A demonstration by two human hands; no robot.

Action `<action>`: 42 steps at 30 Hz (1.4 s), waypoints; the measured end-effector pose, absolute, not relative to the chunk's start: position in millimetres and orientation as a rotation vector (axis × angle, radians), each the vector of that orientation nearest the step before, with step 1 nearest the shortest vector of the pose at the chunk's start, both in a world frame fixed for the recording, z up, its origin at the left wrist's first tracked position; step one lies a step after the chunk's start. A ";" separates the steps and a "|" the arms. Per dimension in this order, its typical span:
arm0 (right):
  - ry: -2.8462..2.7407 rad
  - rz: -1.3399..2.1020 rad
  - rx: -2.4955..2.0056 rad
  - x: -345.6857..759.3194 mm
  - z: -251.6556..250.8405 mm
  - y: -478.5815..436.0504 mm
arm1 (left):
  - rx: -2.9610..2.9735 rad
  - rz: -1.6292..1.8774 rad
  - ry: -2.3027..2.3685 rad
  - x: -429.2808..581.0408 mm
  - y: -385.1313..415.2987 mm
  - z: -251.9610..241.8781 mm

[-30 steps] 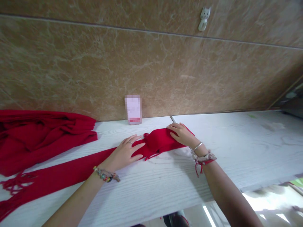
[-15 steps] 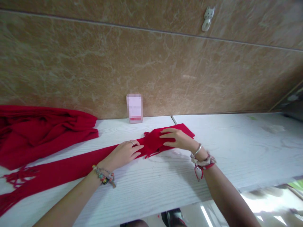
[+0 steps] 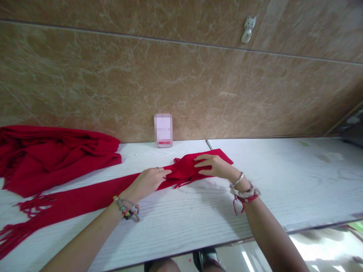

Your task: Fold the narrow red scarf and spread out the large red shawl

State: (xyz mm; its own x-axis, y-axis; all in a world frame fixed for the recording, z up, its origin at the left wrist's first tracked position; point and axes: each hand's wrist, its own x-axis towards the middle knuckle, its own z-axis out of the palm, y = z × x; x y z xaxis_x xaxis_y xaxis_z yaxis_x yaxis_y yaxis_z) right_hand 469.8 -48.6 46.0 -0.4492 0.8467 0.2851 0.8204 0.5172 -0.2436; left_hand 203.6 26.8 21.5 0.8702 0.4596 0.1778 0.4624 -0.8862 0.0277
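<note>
A white wood-grained table (image 3: 170, 223) carries a long red scarf (image 3: 82, 202), a rumpled heap of red cloth (image 3: 56, 158) beyond the scarf's fringed left half, and a pale pink object (image 3: 163, 130) (too blurred to identify) upright behind the scarf, near its folded right part.

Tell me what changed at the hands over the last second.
The right hand has moved left over the folded part of the long red fringed fabric scarf, away from its right end. The left hand has drawn its spread fingers together on the scarf; whether it grips is unclear. The crumpled red cloth heap and pale pink rectangular object by the wall stayed put.
</note>
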 end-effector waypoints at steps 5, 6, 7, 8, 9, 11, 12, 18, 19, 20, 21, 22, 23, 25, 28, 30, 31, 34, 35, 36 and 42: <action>-2.405 0.099 -1.398 469.8 47.2 -49.3 | -3.014 -0.275 -0.846 205.3 25.3 22.7; -2.401 0.102 -1.400 470.1 47.2 -49.2 | -3.011 -0.266 -0.842 205.6 24.6 23.3; -2.397 0.106 -1.402 470.5 47.1 -49.2 | -3.011 -0.256 -0.835 205.8 23.9 24.0; -2.393 0.111 -1.405 471.0 47.1 -49.1 | -3.013 -0.244 -0.827 205.9 23.3 24.5; -2.390 0.114 -1.409 471.5 47.2 -49.0 | -3.017 -0.235 -0.819 205.8 22.9 24.9; -2.391 0.114 -1.412 472.5 47.4 -48.6 | -3.038 -0.241 -0.818 205.2 22.7 25.6; -2.395 0.112 -1.409 472.8 47.6 -48.4 | -3.064 -0.256 -0.834 204.8 22.9 25.9; -2.433 0.020 -1.368 468.9 47.0 -47.4 | -3.303 -0.413 -1.020 204.0 26.4 28.6; -2.431 -0.011 -1.372 467.4 46.5 -47.5 | -3.315 -0.460 -1.022 203.9 27.2 29.1; -2.428 -0.040 -1.379 465.8 45.8 -47.7 | -3.319 -0.506 -1.018 203.8 28.0 29.5; -2.424 -0.068 -1.388 464.2 45.3 -48.2 | -3.318 -0.545 -1.013 203.5 28.8 30.0; -2.422 -0.091 -1.396 462.7 44.8 -48.8 | -3.313 -0.575 -1.011 203.1 29.4 30.5; -2.423 -0.110 -1.405 461.4 44.5 -49.5 | -3.301 -0.598 -1.012 202.6 30.0 30.9; -2.432 -0.135 -1.420 459.3 44.2 -50.9 | -3.274 -0.625 -1.007 201.5 30.8 31.4; -2.438 -0.158 -1.432 458.6 44.1 -52.2 | -3.235 -0.631 -0.983 200.2 30.8 30.5; -2.423 -0.173 -1.444 459.6 44.0 -52.3 | -3.209 -0.621 -0.972 199.7 30.2 28.9; -2.416 -0.177 -1.452 460.2 44.1 -52.2 | -3.193 -0.614 -0.966 199.5 29.8 28.0; -2.396 -0.172 -1.468 462.4 45.6 -51.8 | -3.145 -0.585 -0.923 198.8 28.4 26.0; -2.389 -0.165 -1.467 462.9 46.4 -51.8 | -3.133 -0.572 -0.895 198.5 28.0 25.6; -2.381 -0.154 -1.462 463.4 47.1 -51.8 | -3.125 -0.555 -0.859 198.2 27.7 25.2; -2.277 -0.004 -1.376 466.4 47.9 -52.6 | -3.070 -0.359 -0.547 198.0 29.6 17.1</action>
